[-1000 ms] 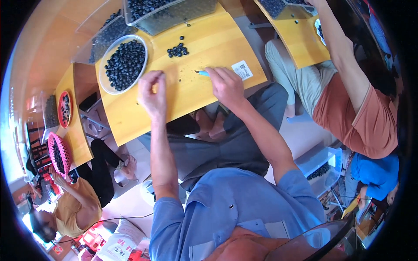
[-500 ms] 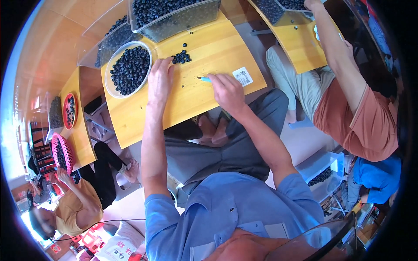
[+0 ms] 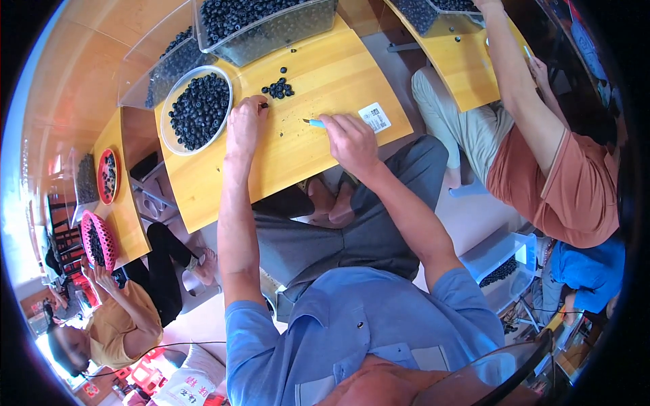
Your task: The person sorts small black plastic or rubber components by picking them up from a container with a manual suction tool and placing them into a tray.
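Brightly lit, white glare at far left, fisheye-bent edges, black corners, tabletop [image 3: 298, 157] fairly sharp

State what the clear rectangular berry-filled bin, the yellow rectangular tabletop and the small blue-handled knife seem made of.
Clear rectangular bin: likely smooth plastic; berries show through its wall.
Yellow tabletop: wood or wood-look laminate, satin-looking, with faint grain.
Blue-handled knife: handle perhaps plastic, evenly coloured; the thin, dark blade is probably metal, too small to judge its finish.

1. Clear rectangular plastic berry tub [image 3: 284, 35], cropped at top.
2. Slim light-blue knife handle [image 3: 317, 123], mostly hidden inside right hand [image 3: 353, 140].
3. Dark specks [image 3: 281, 134] on yellow wooden surface [image 3: 196, 189], too small to identify.
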`<state>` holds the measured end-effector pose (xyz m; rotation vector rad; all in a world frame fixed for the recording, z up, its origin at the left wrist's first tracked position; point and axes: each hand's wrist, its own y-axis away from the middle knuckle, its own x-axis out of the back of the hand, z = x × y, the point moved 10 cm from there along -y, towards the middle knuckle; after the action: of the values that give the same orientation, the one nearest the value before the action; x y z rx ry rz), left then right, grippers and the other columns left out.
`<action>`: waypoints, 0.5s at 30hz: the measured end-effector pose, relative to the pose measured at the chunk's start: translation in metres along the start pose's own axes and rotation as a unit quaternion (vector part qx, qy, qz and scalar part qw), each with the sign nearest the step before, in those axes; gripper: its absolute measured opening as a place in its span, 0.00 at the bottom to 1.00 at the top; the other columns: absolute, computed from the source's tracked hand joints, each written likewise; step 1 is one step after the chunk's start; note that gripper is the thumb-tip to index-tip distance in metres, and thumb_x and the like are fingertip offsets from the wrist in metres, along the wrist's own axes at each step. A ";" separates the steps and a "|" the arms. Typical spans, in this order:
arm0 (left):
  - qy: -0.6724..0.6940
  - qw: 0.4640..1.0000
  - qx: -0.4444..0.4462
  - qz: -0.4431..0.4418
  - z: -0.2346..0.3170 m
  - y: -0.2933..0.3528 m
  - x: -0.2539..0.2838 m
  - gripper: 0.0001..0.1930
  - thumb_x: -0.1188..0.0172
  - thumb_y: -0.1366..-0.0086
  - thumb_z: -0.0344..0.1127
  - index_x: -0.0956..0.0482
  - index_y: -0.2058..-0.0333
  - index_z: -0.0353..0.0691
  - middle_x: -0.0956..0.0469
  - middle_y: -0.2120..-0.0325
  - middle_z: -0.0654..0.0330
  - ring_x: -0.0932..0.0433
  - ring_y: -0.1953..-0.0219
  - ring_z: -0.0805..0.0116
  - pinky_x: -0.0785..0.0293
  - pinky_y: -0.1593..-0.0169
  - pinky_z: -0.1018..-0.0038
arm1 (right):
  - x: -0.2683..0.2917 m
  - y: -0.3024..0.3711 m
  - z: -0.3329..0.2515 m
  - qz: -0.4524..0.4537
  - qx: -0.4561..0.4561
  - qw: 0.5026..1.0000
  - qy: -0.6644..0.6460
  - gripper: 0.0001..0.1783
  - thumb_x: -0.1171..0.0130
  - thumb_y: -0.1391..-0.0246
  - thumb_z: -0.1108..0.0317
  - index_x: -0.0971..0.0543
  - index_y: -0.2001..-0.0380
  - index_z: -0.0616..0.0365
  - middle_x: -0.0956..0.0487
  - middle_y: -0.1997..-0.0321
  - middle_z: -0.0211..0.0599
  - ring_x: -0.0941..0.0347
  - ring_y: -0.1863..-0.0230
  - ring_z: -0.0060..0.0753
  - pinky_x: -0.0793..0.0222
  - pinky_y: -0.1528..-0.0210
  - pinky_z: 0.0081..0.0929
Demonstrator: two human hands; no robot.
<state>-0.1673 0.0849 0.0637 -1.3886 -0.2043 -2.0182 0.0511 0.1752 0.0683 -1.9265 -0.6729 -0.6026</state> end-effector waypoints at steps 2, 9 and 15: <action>-0.003 1.000 -0.025 -0.001 0.001 -0.004 0.001 0.11 0.33 0.37 0.28 0.13 0.55 0.38 0.13 0.64 0.48 0.13 0.60 0.48 0.18 0.53 0.59 | 0.000 0.000 0.000 0.001 0.002 1.000 0.002 0.18 0.38 0.50 0.78 0.17 0.54 0.60 0.18 0.63 0.39 0.20 0.62 0.44 0.23 0.58 0.40; -0.039 0.995 0.033 -0.084 -0.017 -0.016 -0.010 0.11 0.32 0.39 0.32 0.13 0.58 0.38 0.12 0.64 0.47 0.12 0.59 0.47 0.18 0.52 0.58 | -0.001 0.001 -0.001 0.009 0.008 1.000 0.009 0.17 0.38 0.50 0.78 0.17 0.54 0.62 0.18 0.64 0.39 0.19 0.63 0.44 0.22 0.60 0.40; -0.025 0.990 0.085 -0.114 -0.022 -0.013 -0.011 0.14 0.30 0.40 0.35 0.12 0.58 0.36 0.12 0.64 0.48 0.12 0.60 0.50 0.18 0.52 0.60 | -0.001 0.000 -0.001 0.008 0.009 1.000 0.009 0.17 0.38 0.50 0.78 0.17 0.55 0.61 0.18 0.65 0.39 0.19 0.63 0.44 0.22 0.60 0.39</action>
<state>-0.1901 0.0895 0.0475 -1.3582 -0.5672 -2.0935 0.0509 0.1744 0.0679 -1.9051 -0.6484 -0.6017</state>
